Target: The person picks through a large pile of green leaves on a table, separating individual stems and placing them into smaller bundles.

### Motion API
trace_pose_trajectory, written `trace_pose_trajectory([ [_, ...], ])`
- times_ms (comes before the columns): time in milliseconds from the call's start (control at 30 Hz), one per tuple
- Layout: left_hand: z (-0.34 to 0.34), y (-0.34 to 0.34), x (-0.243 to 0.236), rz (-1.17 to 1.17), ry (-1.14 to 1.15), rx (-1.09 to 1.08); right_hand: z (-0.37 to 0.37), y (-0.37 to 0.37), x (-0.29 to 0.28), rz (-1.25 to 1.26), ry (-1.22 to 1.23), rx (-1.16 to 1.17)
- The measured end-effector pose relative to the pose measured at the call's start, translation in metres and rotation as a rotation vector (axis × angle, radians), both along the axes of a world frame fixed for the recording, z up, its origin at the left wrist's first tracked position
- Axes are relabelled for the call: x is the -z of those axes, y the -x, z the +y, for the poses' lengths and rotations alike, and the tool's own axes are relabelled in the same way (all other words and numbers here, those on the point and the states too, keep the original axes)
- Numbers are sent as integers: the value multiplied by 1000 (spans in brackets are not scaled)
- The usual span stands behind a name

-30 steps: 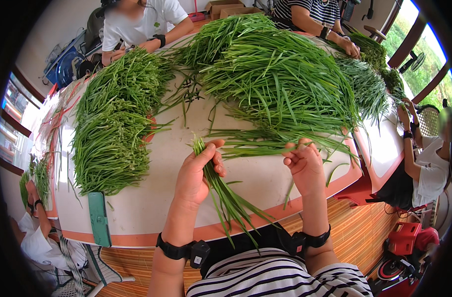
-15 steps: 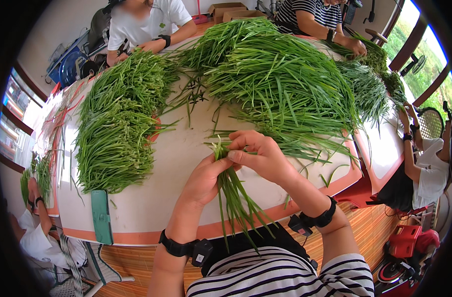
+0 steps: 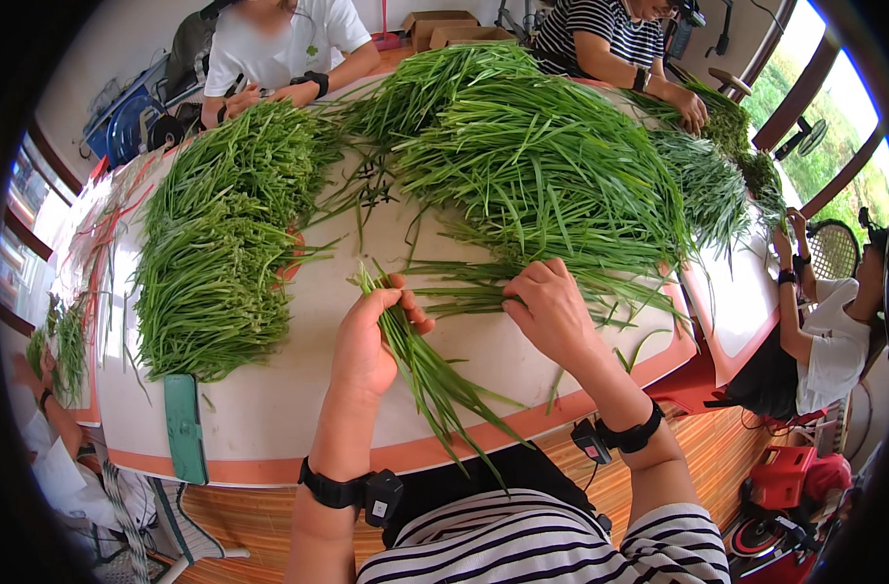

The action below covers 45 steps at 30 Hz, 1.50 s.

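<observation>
My left hand (image 3: pixel 371 336) is closed around a small bunch of garlic chives (image 3: pixel 430 375). Their pale ends stick up past the thumb, while the long green leaves trail toward the table's near edge. My right hand (image 3: pixel 551 307) rests to the right at the near side of a big heap of garlic chives (image 3: pixel 561 175). Its fingers are curled down onto loose stalks there; the fingertips are partly hidden. Left of my hands lies a second long pile of chives (image 3: pixel 216 243), stacked in neat rows.
A green phone-like case (image 3: pixel 183 428) lies at the white table's (image 3: pixel 259 428) near left edge. Greyish-green leaves (image 3: pixel 702 180) are heaped at the right. Co-workers sit across (image 3: pixel 289 49), at the far right corner (image 3: pixel 600 44), and at both sides. Stray stalks (image 3: pixel 366 185) lie between the piles.
My hands have moved apart. The left has shifted left with the bunch, and the right has gone from the bunch to the heap's near edge.
</observation>
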<state>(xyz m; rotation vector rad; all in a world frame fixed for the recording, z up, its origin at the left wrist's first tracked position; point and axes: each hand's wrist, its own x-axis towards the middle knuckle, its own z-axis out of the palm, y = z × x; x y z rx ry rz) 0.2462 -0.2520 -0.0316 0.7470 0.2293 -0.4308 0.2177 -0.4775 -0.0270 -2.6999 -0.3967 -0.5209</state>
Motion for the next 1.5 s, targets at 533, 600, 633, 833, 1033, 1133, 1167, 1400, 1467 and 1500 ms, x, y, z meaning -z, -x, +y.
trace_pose_trajectory([
  [533,-9,7,-9,-77,-104,149,43,-1,-15,453,-815,-22],
  [600,-8,6,-6,-88,-97,127,49,0,-18,473,-810,-42],
  [633,-8,6,-5,-100,-86,108,51,1,-18,490,-801,-60],
  [833,-6,6,-5,-70,-83,122,46,9,-20,572,-680,-120],
  [1033,-3,4,0,-117,34,117,41,19,-20,637,-710,-126],
  [1133,-8,5,-2,-61,-96,46,37,22,-17,605,-670,-143],
  [1167,-3,0,5,-128,-44,103,35,24,-14,558,-611,-171],
  [1400,1,2,0,-79,88,68,2,33,-21,560,-493,-165],
  [1467,2,1,3,-81,89,93,1,26,-22,387,-449,54],
  [1500,3,1,4,-81,92,115,2,20,-20,387,-451,50],
])
